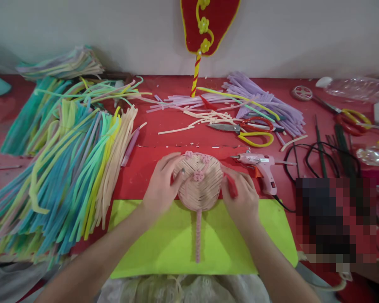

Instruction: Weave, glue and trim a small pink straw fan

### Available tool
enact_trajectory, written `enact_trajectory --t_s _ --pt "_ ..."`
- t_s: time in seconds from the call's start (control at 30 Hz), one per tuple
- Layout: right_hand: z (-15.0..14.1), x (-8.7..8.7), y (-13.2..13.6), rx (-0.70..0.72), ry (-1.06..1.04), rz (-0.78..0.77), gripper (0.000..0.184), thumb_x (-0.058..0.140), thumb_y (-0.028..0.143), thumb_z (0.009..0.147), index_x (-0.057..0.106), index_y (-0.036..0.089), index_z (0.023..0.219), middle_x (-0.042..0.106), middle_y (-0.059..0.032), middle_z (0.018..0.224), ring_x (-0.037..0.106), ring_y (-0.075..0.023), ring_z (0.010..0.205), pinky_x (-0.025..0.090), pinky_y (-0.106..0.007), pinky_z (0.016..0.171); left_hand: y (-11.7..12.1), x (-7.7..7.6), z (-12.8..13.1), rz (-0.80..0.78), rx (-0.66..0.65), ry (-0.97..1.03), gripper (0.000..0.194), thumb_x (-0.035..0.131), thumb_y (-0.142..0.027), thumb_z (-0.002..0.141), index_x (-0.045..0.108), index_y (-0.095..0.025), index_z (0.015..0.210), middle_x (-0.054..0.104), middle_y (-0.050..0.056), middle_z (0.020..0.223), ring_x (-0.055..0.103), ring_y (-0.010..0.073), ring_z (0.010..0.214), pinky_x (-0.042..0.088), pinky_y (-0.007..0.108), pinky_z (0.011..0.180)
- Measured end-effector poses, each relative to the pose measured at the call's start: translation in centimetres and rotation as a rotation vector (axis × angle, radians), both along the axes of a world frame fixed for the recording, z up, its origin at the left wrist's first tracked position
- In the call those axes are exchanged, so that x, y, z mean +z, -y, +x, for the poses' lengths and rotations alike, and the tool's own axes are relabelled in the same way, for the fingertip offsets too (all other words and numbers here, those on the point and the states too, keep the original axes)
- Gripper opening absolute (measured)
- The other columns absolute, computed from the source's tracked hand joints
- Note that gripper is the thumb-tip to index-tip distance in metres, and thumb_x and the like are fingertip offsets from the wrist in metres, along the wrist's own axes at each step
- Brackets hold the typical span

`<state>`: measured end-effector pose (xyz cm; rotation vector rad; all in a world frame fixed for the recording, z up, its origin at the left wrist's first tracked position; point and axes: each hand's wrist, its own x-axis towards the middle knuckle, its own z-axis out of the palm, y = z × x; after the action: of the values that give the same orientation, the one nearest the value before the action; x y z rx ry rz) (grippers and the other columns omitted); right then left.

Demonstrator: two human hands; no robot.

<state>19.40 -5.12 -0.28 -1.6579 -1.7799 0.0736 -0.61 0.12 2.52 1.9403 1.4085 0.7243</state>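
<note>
In the centre of the frame, a round, pale pink-beige fan (208,191) made of fuzzy strips is lying face up, its upper part over the red tabletop (151,176) and its thin pink handle (198,240) pointing down over a flat lime-green mat (164,252). Three small pink looped flowers (198,175) are decorating its upper half. The left hand (161,185) is gripping the fan's left edge, fingers curving around the rim and thumb pressing on the face. The right hand (244,200) is bending its fingers in beside the right edge, nearly closed around a small red object (232,186); whether it is also pinching the rim, I cannot tell.

Right of centre, a pink glue gun (259,162) is lying just beyond the right hand, its nozzle pointing left. Above it, scissors with red and yellow handles (255,139) are resting near cut pale strips (208,115) and a bundle of lilac fuzzy stems (271,105). Across the left of the frame, blue, green, yellow and peach fuzzy stems (60,168) are spreading in bunches. At top centre, a red fan shape with yellow edging (192,25) is standing upright against the pale wall (129,33).
</note>
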Motion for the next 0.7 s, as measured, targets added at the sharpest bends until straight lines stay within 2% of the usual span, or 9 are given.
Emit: enact_trajectory --t_s 0.07,0.13,0.23,0.43,0.7 --pt "0.4 0.0 -0.2 0.161 0.079 0.02 0.034 0.047 0.011 0.08 0.052 0.02 0.113 0.065 -0.0056 0.103 0.057 -0.0191 0.096 0.046 -0.035 0.085 0.1 0.2 0.2 0.113 -0.112 -0.104 0.027 0.047 -0.023 0.084 0.051 -0.02 0.111 0.054 0.007 0.116 0.048 0.0195 0.111 0.04 0.039 0.096" --pt "0.7 0.0 -0.4 0.289 0.143 0.026 0.036 0.046 0.01 0.081 0.05 0.019 0.115 0.064 -0.0069 0.108 0.056 -0.0188 0.1 0.046 -0.034 0.085 0.1 0.3 0.6 0.157 -0.182 -0.185 0.023 0.047 -0.025 0.085 0.053 -0.019 0.106 0.057 0.007 0.106 0.052 0.0197 0.101 0.044 0.038 0.088" --pt "0.8 -0.3 -0.7 0.384 0.195 0.018 0.036 0.044 0.01 0.083 0.049 0.018 0.117 0.062 -0.0089 0.112 0.055 -0.0184 0.104 0.045 -0.034 0.084 0.1 0.2 1.4 0.16 -0.176 -0.284 0.017 0.048 -0.029 0.084 0.055 -0.017 0.095 0.059 0.006 0.093 0.054 0.0191 0.088 0.047 0.035 0.077" --pt "0.6 -0.4 -0.8 0.405 0.242 -0.015 0.034 0.044 0.01 0.083 0.05 0.016 0.116 0.061 -0.0088 0.115 0.052 -0.0183 0.108 0.042 -0.033 0.085 0.0 -0.1 2.6 0.123 -0.168 -0.355 0.019 0.057 -0.029 0.078 0.052 -0.016 0.09 0.057 0.005 0.088 0.054 0.0195 0.084 0.046 0.033 0.073" --pt "0.7 -0.4 -0.8 0.39 0.26 -0.029 0.031 0.044 0.012 0.084 0.052 0.015 0.114 0.062 -0.0087 0.113 0.052 -0.0187 0.108 0.041 -0.033 0.086 -0.1 0.0 3.0 0.11 -0.203 -0.374 0.01 0.055 -0.02 0.078 0.052 -0.016 0.085 0.056 0.005 0.089 0.053 0.0191 0.084 0.046 0.033 0.074"
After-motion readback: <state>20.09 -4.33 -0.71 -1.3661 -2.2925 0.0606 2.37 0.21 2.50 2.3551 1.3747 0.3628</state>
